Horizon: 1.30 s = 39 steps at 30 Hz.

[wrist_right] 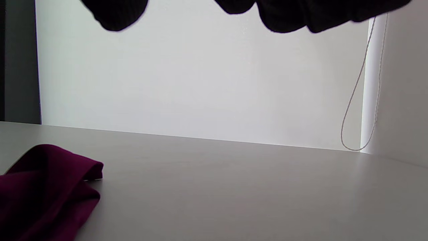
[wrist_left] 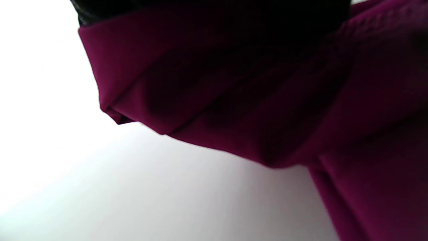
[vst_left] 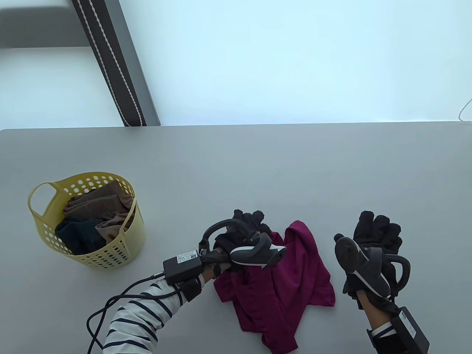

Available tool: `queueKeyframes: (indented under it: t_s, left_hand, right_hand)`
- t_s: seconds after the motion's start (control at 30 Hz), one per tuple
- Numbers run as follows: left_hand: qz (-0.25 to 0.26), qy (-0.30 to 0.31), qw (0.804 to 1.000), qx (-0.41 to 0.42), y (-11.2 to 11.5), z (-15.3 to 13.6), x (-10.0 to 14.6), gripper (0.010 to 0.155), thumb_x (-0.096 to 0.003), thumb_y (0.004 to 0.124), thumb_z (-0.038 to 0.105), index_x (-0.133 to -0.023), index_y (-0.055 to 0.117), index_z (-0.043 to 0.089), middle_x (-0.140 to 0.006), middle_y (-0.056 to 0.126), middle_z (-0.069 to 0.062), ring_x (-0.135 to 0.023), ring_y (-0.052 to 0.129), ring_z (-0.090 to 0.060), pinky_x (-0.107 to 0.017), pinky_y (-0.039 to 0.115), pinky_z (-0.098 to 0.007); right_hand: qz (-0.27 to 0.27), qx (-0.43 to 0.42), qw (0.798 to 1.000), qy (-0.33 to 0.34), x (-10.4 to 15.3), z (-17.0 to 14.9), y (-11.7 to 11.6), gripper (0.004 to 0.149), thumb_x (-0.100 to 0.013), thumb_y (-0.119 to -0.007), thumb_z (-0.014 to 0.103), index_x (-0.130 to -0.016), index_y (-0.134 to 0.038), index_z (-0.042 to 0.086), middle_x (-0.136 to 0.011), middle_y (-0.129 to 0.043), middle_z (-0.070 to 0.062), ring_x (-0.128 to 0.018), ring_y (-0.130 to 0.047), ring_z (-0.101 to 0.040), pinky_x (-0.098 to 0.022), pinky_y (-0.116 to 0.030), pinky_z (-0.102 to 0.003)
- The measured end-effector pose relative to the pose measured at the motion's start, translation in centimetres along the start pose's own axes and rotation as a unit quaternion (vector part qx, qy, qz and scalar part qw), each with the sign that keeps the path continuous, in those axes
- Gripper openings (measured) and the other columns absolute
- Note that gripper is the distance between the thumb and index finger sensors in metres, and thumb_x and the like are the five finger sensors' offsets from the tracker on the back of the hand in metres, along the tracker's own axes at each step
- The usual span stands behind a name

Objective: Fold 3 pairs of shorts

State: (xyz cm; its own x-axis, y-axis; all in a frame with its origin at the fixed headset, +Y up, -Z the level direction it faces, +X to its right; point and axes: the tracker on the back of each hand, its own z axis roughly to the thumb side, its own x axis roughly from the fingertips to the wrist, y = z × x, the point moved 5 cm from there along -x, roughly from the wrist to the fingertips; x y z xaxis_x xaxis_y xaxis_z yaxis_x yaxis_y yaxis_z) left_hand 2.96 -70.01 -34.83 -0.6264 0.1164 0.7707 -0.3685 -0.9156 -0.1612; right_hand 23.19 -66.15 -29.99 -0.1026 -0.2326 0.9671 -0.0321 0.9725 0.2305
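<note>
From above I see my left hand (vst_left: 245,236) resting on the crumpled magenta fabric shorts (vst_left: 291,284) at the near bench (vst_left: 236,169) edge, its grip unclear; my right hand (vst_left: 374,236) hovers beside them, fingers relaxed; only this view shows the yellow perforated plastic basket (vst_left: 110,250) of clothes; the right wrist view adds a pale window blind (wrist_right: 200,77).
</note>
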Motion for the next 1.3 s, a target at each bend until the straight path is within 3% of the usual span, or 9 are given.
queueKeyframes:
  t_s: [0.13, 0.27, 0.33, 0.57, 0.73, 0.93, 1.0, 1.13, 1.3]
  left_hand:
    - [0.057, -0.005, 0.994, 0.092, -6.5, -2.9, 1.5, 0.045, -0.0417, 0.071, 0.048, -0.082, 0.061, 0.032, -0.106, 0.075, -0.014, -0.086, 0.099, -0.025, -0.067, 0.083, -0.052]
    - [0.088, 0.003, 0.987, 0.137, -11.4, -4.8, 2.7, 0.043, -0.0432, 0.070, 0.046, -0.083, 0.060, 0.032, -0.101, 0.081, -0.007, -0.081, 0.102, -0.020, -0.066, 0.084, -0.050]
    - [0.119, -0.010, 0.985, 0.122, -13.1, -5.5, 3.3, 0.044, -0.0434, 0.070, 0.046, -0.084, 0.060, 0.033, -0.100, 0.082, -0.005, -0.080, 0.103, -0.018, -0.066, 0.085, -0.048]
    - [0.269, -0.041, 0.960, 0.059, -17.5, -7.8, 6.1, 0.043, -0.0451, 0.069, 0.045, -0.086, 0.060, 0.034, -0.091, 0.090, 0.005, -0.066, 0.108, -0.005, -0.062, 0.091, -0.037]
    - [0.324, -0.057, 0.944, -0.016, -18.2, -7.9, 7.3, 0.041, -0.0476, 0.066, 0.045, -0.087, 0.059, 0.036, -0.086, 0.094, 0.005, -0.049, 0.110, 0.006, -0.053, 0.097, -0.027]
    - [0.380, -0.132, 0.915, -0.034, -20.0, -9.8, 8.8, 0.040, -0.0495, 0.064, 0.044, -0.089, 0.058, 0.037, -0.104, 0.079, -0.007, -0.069, 0.110, -0.005, -0.060, 0.096, -0.036]
    - [0.387, -0.158, 0.908, -0.012, -20.6, -11.5, 9.7, 0.040, -0.0502, 0.064, 0.043, -0.089, 0.057, 0.034, -0.103, 0.080, -0.004, -0.075, 0.107, -0.010, -0.062, 0.093, -0.040]
    - [0.383, -0.219, 0.896, 0.048, -21.8, -17.3, 12.1, 0.041, -0.0502, 0.061, 0.042, -0.090, 0.054, 0.033, -0.098, 0.085, 0.004, -0.078, 0.105, -0.009, -0.065, 0.090, -0.040]
    - [0.415, -0.206, 0.874, 0.147, -24.1, -22.2, 17.0, 0.043, -0.0483, 0.063, 0.043, -0.090, 0.055, 0.034, -0.081, 0.092, 0.015, -0.064, 0.107, 0.003, -0.062, 0.092, -0.034]
  right_hand:
    - [0.067, -0.171, 0.980, 0.075, 0.9, 2.8, -0.1, 0.095, -0.049, -0.047, 0.063, -0.107, -0.023, -0.008, -0.101, -0.040, -0.044, -0.085, -0.050, -0.069, -0.056, -0.051, -0.070]
    - [0.235, -0.368, 0.884, 0.164, 2.5, 8.0, -2.8, 0.102, -0.045, -0.049, 0.070, -0.109, -0.010, 0.000, -0.108, -0.023, -0.037, -0.090, -0.026, -0.070, -0.059, -0.033, -0.075]
    - [0.258, -0.366, 0.873, 0.194, 3.2, 9.5, -3.2, 0.103, -0.044, -0.053, 0.072, -0.109, -0.015, 0.001, -0.109, -0.025, -0.035, -0.090, -0.025, -0.069, -0.059, -0.032, -0.075]
    - [0.200, -0.319, 0.914, 0.151, 2.9, 10.3, -3.4, 0.060, -0.045, -0.072, 0.055, -0.091, -0.066, 0.017, -0.100, -0.068, -0.020, -0.090, -0.057, -0.062, -0.060, -0.046, -0.071]
    - [0.208, -0.379, 0.889, 0.149, 2.1, 11.4, -2.7, 0.079, -0.046, -0.068, 0.059, -0.107, -0.043, 0.015, -0.105, -0.055, -0.029, -0.090, -0.051, -0.066, -0.059, -0.043, -0.073]
    - [0.195, -0.337, 0.913, 0.120, 1.1, 12.6, -2.9, 0.046, -0.046, -0.076, 0.044, -0.082, -0.078, 0.017, -0.089, -0.082, -0.018, -0.084, -0.072, -0.057, -0.057, -0.055, -0.068]
    - [0.189, -0.367, 0.907, 0.084, 0.0, 11.3, -2.1, 0.046, -0.047, -0.074, 0.042, -0.084, -0.079, 0.015, -0.085, -0.086, -0.018, -0.081, -0.077, -0.055, -0.056, -0.058, -0.067]
    - [0.063, -0.375, 0.924, 0.040, -4.1, 6.4, 4.5, 0.048, -0.048, -0.076, 0.035, -0.091, -0.075, 0.013, -0.084, -0.088, -0.019, -0.079, -0.080, -0.054, -0.055, -0.061, -0.066]
    - [-0.144, -0.345, 0.917, 0.138, -4.6, 2.1, 20.0, 0.047, -0.046, -0.079, 0.035, -0.092, -0.076, 0.026, -0.087, -0.090, -0.005, -0.086, -0.084, -0.041, -0.062, -0.065, -0.060]
